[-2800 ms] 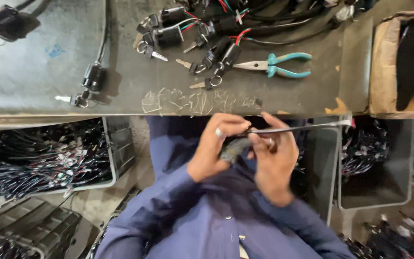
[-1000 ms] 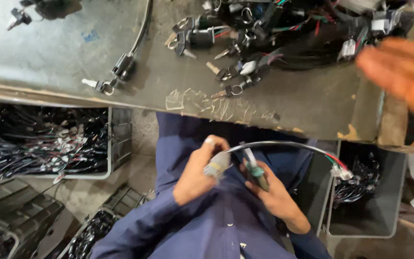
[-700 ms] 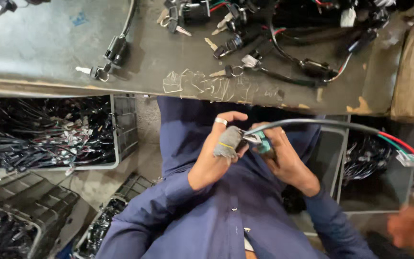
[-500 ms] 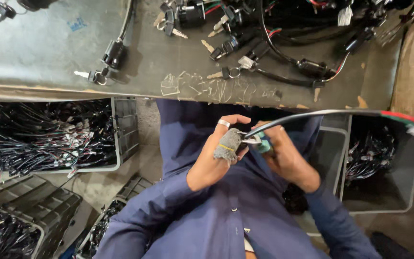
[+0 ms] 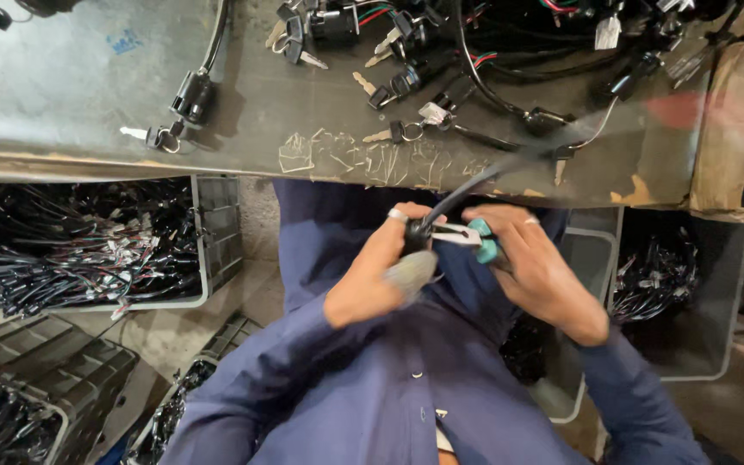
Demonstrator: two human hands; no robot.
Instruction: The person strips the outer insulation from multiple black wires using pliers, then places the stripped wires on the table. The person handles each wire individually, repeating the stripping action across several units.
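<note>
Left hand (image 5: pixel 372 280) has its grip clamped round a grey switch body (image 5: pixel 410 271) with a black cable (image 5: pixel 467 191) coming out of it, held over the lap. Right hand (image 5: pixel 534 267) grips teal-handled pliers (image 5: pixel 468 237) tight, nose right at the cable end. Just beyond sits the bench (image 5: pixel 88 95) scattered with keys and switches, plus crates of black wiring (image 5: pixel 71 254) on the left.

The cable (image 5: pixel 510 164) blurs toward its far end, where a red smear (image 5: pixel 691 110) hides the connector. The left hand (image 5: pixel 372 271) covers most of a blurred grey part (image 5: pixel 408 274).
</note>
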